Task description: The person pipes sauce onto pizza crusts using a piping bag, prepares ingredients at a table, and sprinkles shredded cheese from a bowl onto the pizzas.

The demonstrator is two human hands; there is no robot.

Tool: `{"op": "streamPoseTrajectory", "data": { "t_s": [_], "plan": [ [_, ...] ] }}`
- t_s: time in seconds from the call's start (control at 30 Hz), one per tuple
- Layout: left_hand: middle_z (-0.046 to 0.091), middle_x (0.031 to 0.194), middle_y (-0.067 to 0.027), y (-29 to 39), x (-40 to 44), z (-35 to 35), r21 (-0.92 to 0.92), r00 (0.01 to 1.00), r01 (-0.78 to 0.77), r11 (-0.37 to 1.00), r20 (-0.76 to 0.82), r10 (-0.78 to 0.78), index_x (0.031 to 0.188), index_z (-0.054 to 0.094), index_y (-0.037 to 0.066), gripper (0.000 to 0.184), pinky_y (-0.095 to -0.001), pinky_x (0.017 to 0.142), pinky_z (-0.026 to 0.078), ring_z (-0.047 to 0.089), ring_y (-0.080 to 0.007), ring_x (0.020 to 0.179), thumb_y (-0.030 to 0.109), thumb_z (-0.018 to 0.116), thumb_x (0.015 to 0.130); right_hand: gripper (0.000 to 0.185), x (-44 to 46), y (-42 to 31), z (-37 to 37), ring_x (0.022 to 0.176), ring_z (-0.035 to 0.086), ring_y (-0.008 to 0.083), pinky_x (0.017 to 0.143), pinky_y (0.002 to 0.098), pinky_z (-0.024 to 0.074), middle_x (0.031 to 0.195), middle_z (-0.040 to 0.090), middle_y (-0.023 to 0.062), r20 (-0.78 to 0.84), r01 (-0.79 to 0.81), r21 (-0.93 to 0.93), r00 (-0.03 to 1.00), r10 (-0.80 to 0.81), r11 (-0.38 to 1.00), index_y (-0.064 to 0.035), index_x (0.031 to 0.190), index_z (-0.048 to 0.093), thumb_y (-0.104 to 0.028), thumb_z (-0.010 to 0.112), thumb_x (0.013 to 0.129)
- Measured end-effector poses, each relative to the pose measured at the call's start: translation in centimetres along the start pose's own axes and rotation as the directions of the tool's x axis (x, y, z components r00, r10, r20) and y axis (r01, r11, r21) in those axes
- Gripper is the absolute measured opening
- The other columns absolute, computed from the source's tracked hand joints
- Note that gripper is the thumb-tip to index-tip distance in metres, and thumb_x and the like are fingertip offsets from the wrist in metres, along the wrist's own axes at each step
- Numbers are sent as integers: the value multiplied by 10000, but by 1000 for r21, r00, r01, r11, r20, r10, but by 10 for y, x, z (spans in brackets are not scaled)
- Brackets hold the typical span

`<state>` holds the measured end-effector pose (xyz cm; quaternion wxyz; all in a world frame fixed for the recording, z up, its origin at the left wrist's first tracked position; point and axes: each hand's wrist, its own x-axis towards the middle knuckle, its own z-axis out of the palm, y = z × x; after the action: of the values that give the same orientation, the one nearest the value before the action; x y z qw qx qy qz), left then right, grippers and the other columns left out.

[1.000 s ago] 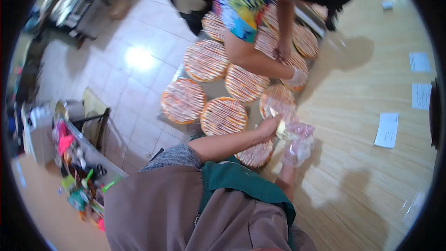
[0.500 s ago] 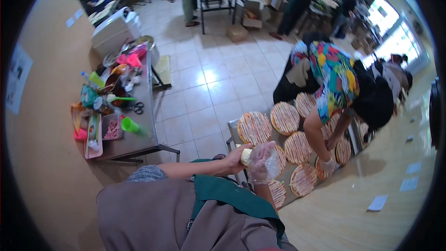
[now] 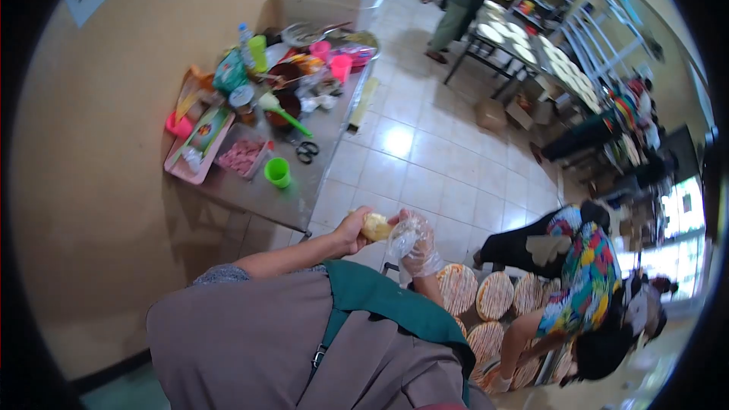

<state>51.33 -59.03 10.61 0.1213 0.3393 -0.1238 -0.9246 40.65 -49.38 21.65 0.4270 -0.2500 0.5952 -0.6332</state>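
Observation:
My bare left hand (image 3: pixel 351 232) is wrapped round a pale yellow lump (image 3: pixel 375 227), which looks like a piece of cheese. Close on its right, my right hand (image 3: pixel 420 249) wears a clear plastic glove. The right fingers are curled, and loose clear plastic (image 3: pixel 402 238) bunches in front of them; what they hold, if anything, is hidden. Both hands are in front of my apron, between the cluttered table (image 3: pixel 292 209) and several round pizzas (image 3: pixel 495 296) with pale stripes on top, which lie beyond my right forearm.
The table carries a green cup (image 3: pixel 278 173), scissors (image 3: pixel 307 152), a tub of pink pieces (image 3: pixel 241 153) and a pink tray (image 3: pixel 199 148). A co-worker in a colourful shirt (image 3: pixel 581 281) bends over the pizzas at right. Farther off, tables bear pale dough rounds (image 3: pixel 521 47).
My view has swung left, so the cluttered table now lies nearer the middle and the pizzas lower right. Both hands stay together, and the pale yellow lump remains in my left hand.

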Motion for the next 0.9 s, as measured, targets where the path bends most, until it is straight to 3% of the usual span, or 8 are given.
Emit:
{"op": "streamPoseTrajectory", "data": {
  "t_s": [0.2,0.23,0.43,0.53,0.6,0.67,0.83,0.9],
  "plan": [
    [561,1047,-91,81,-21,-64,-183,977,-197,963,-123,176,1058,491,60,563,-379,814,455,544,-196,928,576,409,847,378,109,-22,109,623,499,85,558,233,401,676,550,7,377,56,-218,926,32,974,-41,756,598,-373,499,906],
    [522,1056,-94,88,-34,-66,-226,914,-242,944,-378,144,1097,450,56,564,-388,823,435,520,-206,925,554,450,832,430,122,-24,128,628,489,87,564,232,392,674,543,8,424,38,-206,904,54,978,-36,728,599,-404,474,913],
    [508,996,-82,82,-73,-141,-229,737,-531,816,-599,311,1057,438,60,377,-372,799,450,529,-205,884,356,516,835,343,198,44,203,657,526,99,592,255,436,738,571,17,681,-193,-21,716,155,981,-44,798,592,-360,510,904],
    [527,971,-72,74,-66,-185,-312,682,-639,703,-652,332,1025,443,70,285,-353,754,482,566,-202,834,292,509,857,292,210,89,236,706,559,109,635,258,473,812,601,31,745,-21,99,664,-60,995,-43,896,582,-332,539,890],
    [530,955,-69,79,-67,-186,-310,620,-715,627,-697,362,1064,419,82,281,-351,715,502,581,-204,808,266,498,867,332,243,174,248,766,596,201,700,308,492,895,620,95,795,303,-286,605,48,909,-29,991,561,-312,600,823],
    [528,958,-69,82,-58,-189,-230,578,-705,671,-735,355,1107,391,102,281,-342,665,515,589,-202,792,234,486,878,437,245,176,259,835,606,304,770,369,491,977,618,160,900,841,-435,402,168,320,-32,1077,537,-290,654,744],
    [496,1035,-70,98,-32,-187,-42,531,-605,795,-765,364,1174,344,138,338,-321,600,523,591,-191,773,149,490,869,452,220,166,244,968,557,345,860,396,441,1025,589,182,766,658,-638,596,242,400,-69,1091,538,-309,647,724],
    [486,1042,-69,94,-14,-204,-75,572,-516,853,-771,278,1168,352,143,342,-322,601,519,589,-191,765,150,495,857,457,233,148,219,955,568,334,852,384,450,1019,596,179,805,658,-584,543,237,475,-52,1092,537,-335,635,746]
  ]
}}
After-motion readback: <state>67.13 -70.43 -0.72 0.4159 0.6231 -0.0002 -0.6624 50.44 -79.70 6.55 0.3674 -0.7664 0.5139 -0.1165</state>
